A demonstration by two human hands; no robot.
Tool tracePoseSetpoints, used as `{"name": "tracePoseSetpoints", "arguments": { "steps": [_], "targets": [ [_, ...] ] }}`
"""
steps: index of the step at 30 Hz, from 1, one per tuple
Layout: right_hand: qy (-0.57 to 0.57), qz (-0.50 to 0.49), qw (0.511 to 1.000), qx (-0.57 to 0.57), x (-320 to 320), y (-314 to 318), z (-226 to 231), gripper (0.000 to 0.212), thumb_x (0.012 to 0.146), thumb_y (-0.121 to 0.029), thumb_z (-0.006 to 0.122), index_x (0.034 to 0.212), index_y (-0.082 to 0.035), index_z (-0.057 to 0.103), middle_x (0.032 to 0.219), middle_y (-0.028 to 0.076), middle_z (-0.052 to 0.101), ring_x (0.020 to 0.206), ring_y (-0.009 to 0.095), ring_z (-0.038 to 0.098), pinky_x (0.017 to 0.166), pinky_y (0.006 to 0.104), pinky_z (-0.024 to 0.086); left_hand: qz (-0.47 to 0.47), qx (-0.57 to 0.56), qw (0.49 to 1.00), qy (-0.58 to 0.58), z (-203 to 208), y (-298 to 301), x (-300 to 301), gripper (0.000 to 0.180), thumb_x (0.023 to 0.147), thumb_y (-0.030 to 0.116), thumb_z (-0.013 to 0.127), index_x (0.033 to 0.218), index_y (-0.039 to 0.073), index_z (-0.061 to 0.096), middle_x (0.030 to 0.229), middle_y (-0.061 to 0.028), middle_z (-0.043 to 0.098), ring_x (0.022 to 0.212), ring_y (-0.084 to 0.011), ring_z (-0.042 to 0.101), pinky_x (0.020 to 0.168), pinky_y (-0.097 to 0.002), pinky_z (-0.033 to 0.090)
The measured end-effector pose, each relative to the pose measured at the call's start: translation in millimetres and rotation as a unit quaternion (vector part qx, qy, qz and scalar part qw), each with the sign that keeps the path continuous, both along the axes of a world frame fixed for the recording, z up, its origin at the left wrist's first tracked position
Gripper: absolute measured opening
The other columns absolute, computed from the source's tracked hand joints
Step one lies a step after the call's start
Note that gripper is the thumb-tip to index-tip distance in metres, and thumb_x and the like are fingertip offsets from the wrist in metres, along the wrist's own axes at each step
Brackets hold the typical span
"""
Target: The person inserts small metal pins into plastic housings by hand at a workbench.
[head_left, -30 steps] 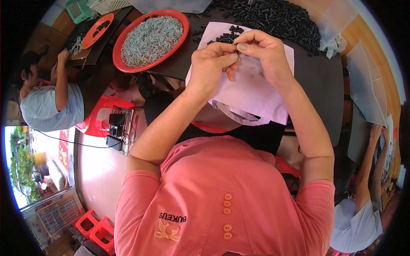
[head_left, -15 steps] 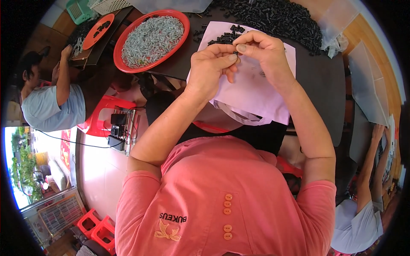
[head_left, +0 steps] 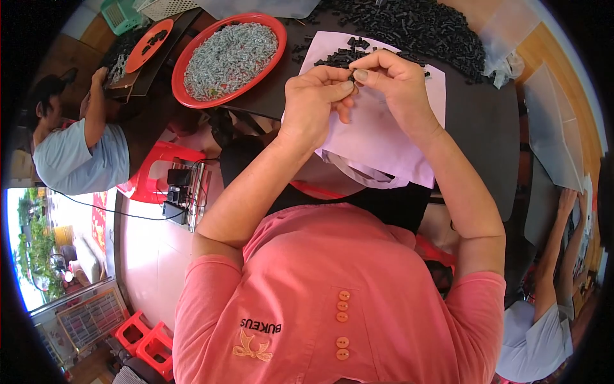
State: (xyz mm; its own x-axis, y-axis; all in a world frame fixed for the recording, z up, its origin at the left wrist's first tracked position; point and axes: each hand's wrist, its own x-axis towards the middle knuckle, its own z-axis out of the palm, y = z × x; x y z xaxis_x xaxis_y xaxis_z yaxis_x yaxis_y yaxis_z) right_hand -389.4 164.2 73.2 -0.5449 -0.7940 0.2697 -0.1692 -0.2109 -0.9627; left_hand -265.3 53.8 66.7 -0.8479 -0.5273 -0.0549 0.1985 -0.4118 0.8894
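Over a pale cloth bag, my left hand and my right hand meet fingertip to fingertip. Both are closed in a pinch around a small black plastic piece, most of it hidden by the fingers and thumbs. Just beyond my fingers, several loose black pieces lie on the far part of the bag. Behind them a large heap of similar black pieces covers the back of the dark table.
To the left stands a red basin full of small clear-grey parts. A person sits at another table with an orange tray. Another person's arms show at right, near clear plastic bins. Red stools stand lower left.
My fingers have shifted very slightly around the small black piece, still pinching it over the bag. The whole view has moved a little; nothing else differs visibly.
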Motion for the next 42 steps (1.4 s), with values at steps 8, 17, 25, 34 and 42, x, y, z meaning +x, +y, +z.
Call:
{"name": "tracePoseSetpoints", "arguments": {
  "steps": [8, 17, 25, 34, 42],
  "targets": [
    [0.145, -0.039, 0.989, 0.015, 1, -1, -2, 0.007, 0.084, -0.002, 0.065, 0.09, 0.001, 0.067, 0.082, 0.005, 0.067, 0.076, 0.011, 0.06, 0.07, 0.0256, 0.048, 0.0, -0.084, 0.996, -0.019, -1, -3, 4, 0.01, 0.087, -0.003, 0.063, 0.095, -0.008, 0.066, 0.079, -0.0105, 0.066, 0.058, -0.0129, 0.057, 0.048, -0.0237, 0.044],
    [0.209, -0.031, 0.977, -0.008, 4, -6, -11, 0.008, 0.082, 0.002, 0.061, 0.089, 0.002, 0.065, 0.08, 0.009, 0.063, 0.075, 0.019, 0.062, 0.069, 0.0291, 0.049, -0.005, -0.043, 0.998, -0.056, -3, -8, 4, 0.008, 0.086, -0.005, 0.063, 0.093, -0.008, 0.066, 0.076, -0.0106, 0.064, 0.055, -0.0127, 0.055, 0.045, -0.0237, 0.04],
    [0.337, -0.06, 0.939, -0.035, 12, -3, 5, 0.027, 0.072, 0.001, 0.069, 0.098, -0.003, 0.063, 0.088, 0.008, 0.06, 0.08, 0.024, 0.063, 0.07, 0.0314, 0.051, 0.019, -0.041, 0.999, -0.001, 4, -18, 0, 0.01, 0.085, -0.004, 0.065, 0.093, -0.01, 0.066, 0.078, -0.0123, 0.066, 0.06, -0.0165, 0.06, 0.053, -0.0268, 0.047],
    [0.54, -0.19, 0.817, -0.068, 3, -10, -12, 0.031, 0.064, -0.011, 0.075, 0.09, -0.006, 0.059, 0.081, 0.008, 0.054, 0.072, 0.027, 0.058, 0.062, 0.0381, 0.047, 0.024, -0.054, 0.998, -0.021, 5, -3, -8, 0.01, 0.085, -0.001, 0.065, 0.092, -0.007, 0.068, 0.081, -0.01, 0.068, 0.066, -0.0158, 0.062, 0.058, -0.0255, 0.049],
    [0.51, -0.181, 0.835, -0.099, 8, -9, -14, 0.03, 0.06, -0.008, 0.075, 0.086, -0.005, 0.06, 0.072, 0.008, 0.054, 0.065, 0.027, 0.058, 0.056, 0.0372, 0.047, 0.04, 0.013, 0.999, 0.005, 4, 11, -9, 0.006, 0.085, -0.004, 0.062, 0.083, -0.007, 0.066, 0.077, -0.0115, 0.067, 0.059, -0.0165, 0.06, 0.051, -0.0257, 0.047]
  ]
}}
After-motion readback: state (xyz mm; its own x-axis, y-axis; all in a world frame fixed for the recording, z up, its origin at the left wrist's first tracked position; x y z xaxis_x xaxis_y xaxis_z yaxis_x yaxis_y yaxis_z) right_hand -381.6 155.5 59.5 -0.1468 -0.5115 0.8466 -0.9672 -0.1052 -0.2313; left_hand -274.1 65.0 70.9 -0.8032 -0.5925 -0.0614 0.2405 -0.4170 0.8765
